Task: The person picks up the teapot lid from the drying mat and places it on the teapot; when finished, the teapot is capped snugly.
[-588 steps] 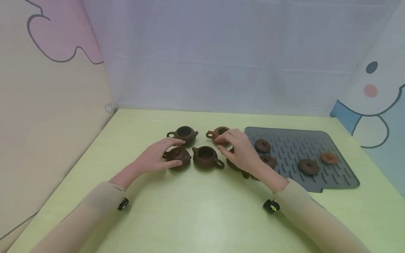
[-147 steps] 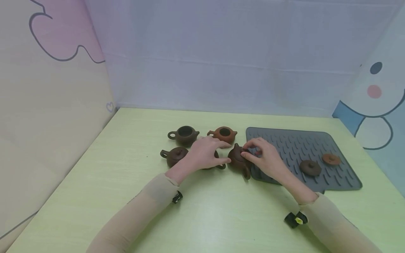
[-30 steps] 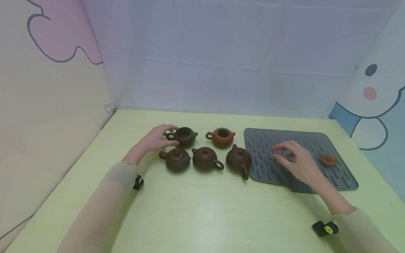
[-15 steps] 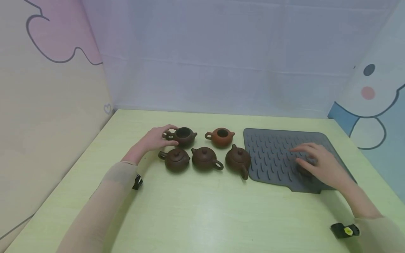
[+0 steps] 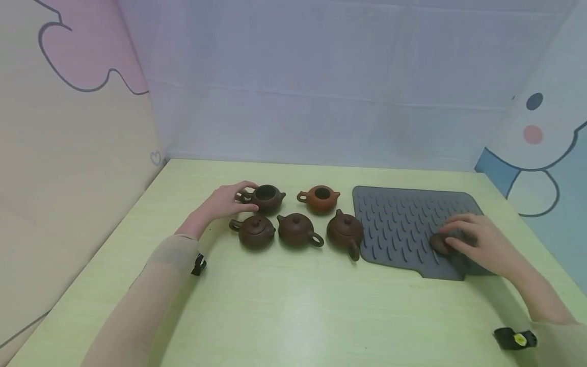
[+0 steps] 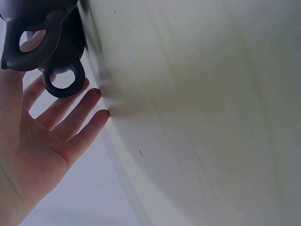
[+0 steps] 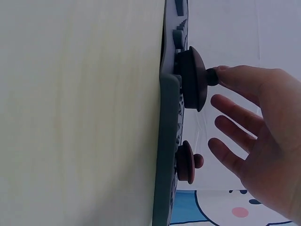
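Fingers spread and fairly straight, my left hand lies beside the lidless dark teapot at the back left, around its handle side. The left wrist view shows fingertips at the tabletop near that pot's handle. My right hand is low over the grey mat and pinches the knob of a dark brown lid. That lid appears to rest on the mat's ridges. A reddish lid sits on the mat below the fingers; the hand covers it in the head view.
In front stand three lidded brown teapots: left, middle and right, the last close against the mat. Behind them a reddish-brown teapot stands lidless. Cloth-covered walls border the pale table.
Over the last second my right hand moves right across the mat onto the dark lid; my left hand stays put. Since the oldest frame, the middle and right front teapots have gained lids.
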Demonstrator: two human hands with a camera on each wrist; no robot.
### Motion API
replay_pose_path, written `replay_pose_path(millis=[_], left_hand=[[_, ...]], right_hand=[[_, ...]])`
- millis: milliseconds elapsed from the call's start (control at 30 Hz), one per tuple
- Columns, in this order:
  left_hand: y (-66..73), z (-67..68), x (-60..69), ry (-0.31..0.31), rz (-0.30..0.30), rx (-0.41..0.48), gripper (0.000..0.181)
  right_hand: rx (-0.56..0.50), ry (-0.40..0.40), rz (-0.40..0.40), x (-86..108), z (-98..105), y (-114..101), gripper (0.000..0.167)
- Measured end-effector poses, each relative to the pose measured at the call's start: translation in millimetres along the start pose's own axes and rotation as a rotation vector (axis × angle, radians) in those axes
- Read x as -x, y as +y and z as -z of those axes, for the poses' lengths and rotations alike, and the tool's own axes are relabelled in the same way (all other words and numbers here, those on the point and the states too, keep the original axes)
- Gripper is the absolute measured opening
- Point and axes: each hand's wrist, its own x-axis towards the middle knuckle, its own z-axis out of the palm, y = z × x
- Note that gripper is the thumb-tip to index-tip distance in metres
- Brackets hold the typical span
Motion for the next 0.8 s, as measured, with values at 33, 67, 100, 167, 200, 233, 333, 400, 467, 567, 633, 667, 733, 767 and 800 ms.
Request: replay_pose_path(millis=[33, 67, 100, 167, 200, 233, 333, 400, 467, 567, 633, 667, 733, 767, 800], left_hand=[[-0.2, -0.1, 0.1, -0.001, -0.004, -0.001, 0.064], [-0.3, 0.0, 0.2, 0.0, -0.006, -0.002, 0.064], [-0.3, 0.1, 0.4, 0.001, -0.009, -0.004, 0.065], [-0.2, 0.2, 0.7, 0.001, -0.014, -0.006, 0.065], [-0.1, 0.2, 0.7, 0.001, -0.015, -0.006, 0.065], [-0.2, 0.3, 0.7, 0.001, -0.014, -0.006, 0.065], [-0.6, 0.0, 0.5, -0.001, -0.009, -0.006, 0.065], [-0.8, -0.1, 0.5, 0.0, -0.006, -0.007, 0.065], [-0.4, 0.0, 1.0, 0.002, -0.008, -0.007, 0.065], [1.0, 0.2, 2.3, 0.005, -0.017, -0.01, 0.065], [2.2, 0.3, 3.0, 0.008, -0.024, -0.013, 0.065], [2.6, 0.4, 3.3, 0.008, -0.027, -0.014, 0.065], [3.2, 0.5, 3.4, 0.008, -0.027, -0.013, 0.065], [3.7, 0.8, 3.5, 0.008, -0.023, -0.009, 0.065], [4.1, 0.9, 3.6, 0.006, -0.019, -0.007, 0.065]], right_hand=[[0.0, -0.012, -0.012, 0.3, 0.4, -0.2, 0.028], [-0.002, -0.02, -0.022, 0.7, 0.9, -0.6, 0.028], [-0.003, -0.028, -0.031, 0.9, 1.3, -0.8, 0.027], [-0.003, -0.038, -0.044, 0.9, 2.0, -1.6, 0.027], [-0.003, -0.041, -0.052, 0.9, 2.5, -2.1, 0.026], [-0.001, -0.045, -0.058, 1.0, 2.8, -2.4, 0.026], [0.002, -0.048, -0.06, 0.7, 3.2, -2.6, 0.026], [0.005, -0.048, -0.055, 0.4, 3.3, -2.3, 0.026], [0.006, -0.048, -0.048, 0.1, 3.2, -1.9, 0.026], [0.009, -0.056, -0.048, -0.2, 3.2, -1.5, 0.026], [0.013, -0.067, -0.053, -0.3, 3.4, -1.6, 0.025], [0.014, -0.072, -0.055, -0.4, 3.7, -1.9, 0.025], [0.023, -0.079, -0.055, -0.7, 4.3, -2.6, 0.024], [0.027, -0.08, -0.054, -0.9, 4.5, -3.0, 0.024], [0.032, -0.08, -0.052, -1.1, 4.7, -3.4, 0.024]])
